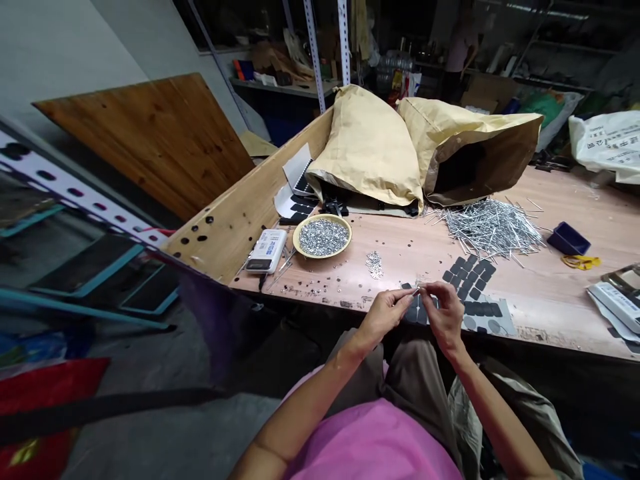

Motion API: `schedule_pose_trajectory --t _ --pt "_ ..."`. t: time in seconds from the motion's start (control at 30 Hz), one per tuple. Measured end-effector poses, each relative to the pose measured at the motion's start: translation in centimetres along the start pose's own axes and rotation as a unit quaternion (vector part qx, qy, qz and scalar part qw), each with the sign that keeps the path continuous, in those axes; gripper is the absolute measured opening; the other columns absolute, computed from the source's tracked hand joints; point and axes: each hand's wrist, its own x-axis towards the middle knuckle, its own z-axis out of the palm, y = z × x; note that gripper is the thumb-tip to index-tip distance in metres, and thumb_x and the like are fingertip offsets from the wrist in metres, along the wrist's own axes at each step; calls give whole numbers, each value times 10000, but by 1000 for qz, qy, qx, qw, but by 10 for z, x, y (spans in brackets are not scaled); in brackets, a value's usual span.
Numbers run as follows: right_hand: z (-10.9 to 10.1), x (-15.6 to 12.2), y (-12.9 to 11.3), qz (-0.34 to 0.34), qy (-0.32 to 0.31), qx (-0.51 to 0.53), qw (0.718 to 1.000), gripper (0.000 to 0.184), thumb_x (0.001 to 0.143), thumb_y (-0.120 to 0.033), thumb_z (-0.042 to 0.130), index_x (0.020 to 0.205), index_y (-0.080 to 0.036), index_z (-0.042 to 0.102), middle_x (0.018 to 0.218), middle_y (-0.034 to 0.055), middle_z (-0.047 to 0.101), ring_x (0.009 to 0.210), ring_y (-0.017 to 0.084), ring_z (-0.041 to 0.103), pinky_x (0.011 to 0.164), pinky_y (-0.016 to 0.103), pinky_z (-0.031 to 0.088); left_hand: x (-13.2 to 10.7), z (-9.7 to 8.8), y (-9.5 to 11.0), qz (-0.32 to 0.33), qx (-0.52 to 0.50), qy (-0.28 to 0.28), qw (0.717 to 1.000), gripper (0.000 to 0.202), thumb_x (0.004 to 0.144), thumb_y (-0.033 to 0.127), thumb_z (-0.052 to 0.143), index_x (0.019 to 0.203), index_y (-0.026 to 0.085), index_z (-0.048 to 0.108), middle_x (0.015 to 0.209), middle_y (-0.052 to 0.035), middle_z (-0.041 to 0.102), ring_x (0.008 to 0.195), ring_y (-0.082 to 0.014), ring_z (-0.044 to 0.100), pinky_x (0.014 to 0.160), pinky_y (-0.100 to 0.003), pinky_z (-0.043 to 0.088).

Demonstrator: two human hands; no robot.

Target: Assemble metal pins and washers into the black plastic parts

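Observation:
At the table's front edge my left hand (384, 316) and my right hand (445, 312) meet, fingertips almost touching. Both are closed in a pinch around something small and pale, too tiny to name. Under and beside them lies a grey sheet (508, 319) carrying dark pads. Just beyond my right hand, several black square pads (469, 275) sit in rows on the tabletop. A little pile of small metal pieces (374, 265) is spread beyond my left hand. Farther left stands a yellow bowl (323, 255) filled with similar silvery pieces.
A heap of metal rods (493, 227) lies at the back right, near a dark blue tray (569, 240) and a yellow band (581, 261). Two large paper sacks (373, 143) lie behind. A white device (267, 251) sits left of the bowl. Someone stands in the background.

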Motion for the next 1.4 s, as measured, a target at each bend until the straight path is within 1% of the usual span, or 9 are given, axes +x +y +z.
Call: schedule_pose_trajectory --t 0.1,0.17,0.33,0.47,0.73,0.83,0.93,1.2,1.4 --pt "-7 1 0 -164 -53 -71 982 175 838 -108 556 937 -237 621 866 28 710 829 163 673 749 307 557 0 -1 0 -55 -26 -37 997 605 724 489 638 1222 148 600 484 107 306 364 -16 175 362 -165 122" --pt "-12 4 -2 -207 -100 -81 970 210 850 -93 529 970 -230 633 906 42 716 874 173 668 772 318 553 -1 -2 -1 -64 -30 -37 997 639 714 504 643 1238 143 584 492 110 300 365 -13 157 364 -165 96" --pt "-21 13 -6 -43 -159 -48 985 128 860 -266 570 925 -250 679 836 33 703 776 173 663 712 310 552 -2 -8 -3 -34 -8 -65 997 641 686 539 648 1164 113 632 492 105 299 389 -16 173 374 -173 110" --pt "-31 20 -12 57 -215 -1 975 181 800 -425 632 828 -271 723 779 32 676 737 183 646 676 312 540 -3 -10 1 -8 24 -101 995 620 687 545 645 1113 95 659 480 105 281 403 -23 195 385 -180 141" --pt "-37 15 -18 74 -204 0 976 274 824 -497 575 807 -269 726 763 42 675 700 182 629 658 310 519 -1 -6 -3 46 54 -137 988 544 759 550 575 1012 84 694 457 86 323 403 -38 252 395 -191 192" --pt "-33 11 -17 111 -176 30 978 287 831 -502 564 800 -260 716 738 31 668 681 174 621 646 303 512 -1 -1 -7 120 103 -88 984 418 806 473 547 962 125 719 539 7 548 497 -93 475 486 -214 380" --pt "-30 7 -16 129 -137 46 981 282 821 -505 578 798 -258 713 767 31 668 732 176 624 673 302 510 -1 4 -9 215 171 -12 961 294 819 363 548 914 156 735 854 -82 719 809 -187 644 761 -283 491" --pt "-30 3 -12 149 -138 56 977 279 819 -502 579 781 -259 711 780 31 667 731 177 617 678 306 502 0 6 -14 206 178 -36 962 289 862 337 508 958 173 727 886 -73 740 869 -204 676 793 -307 526" --pt "-32 3 -8 103 -135 -23 985 252 824 -478 572 745 -260 671 756 36 661 749 199 601 702 330 487 1 7 -24 275 311 11 910 251 881 269 489 997 209 704 958 -76 730 882 -194 672 809 -301 522"
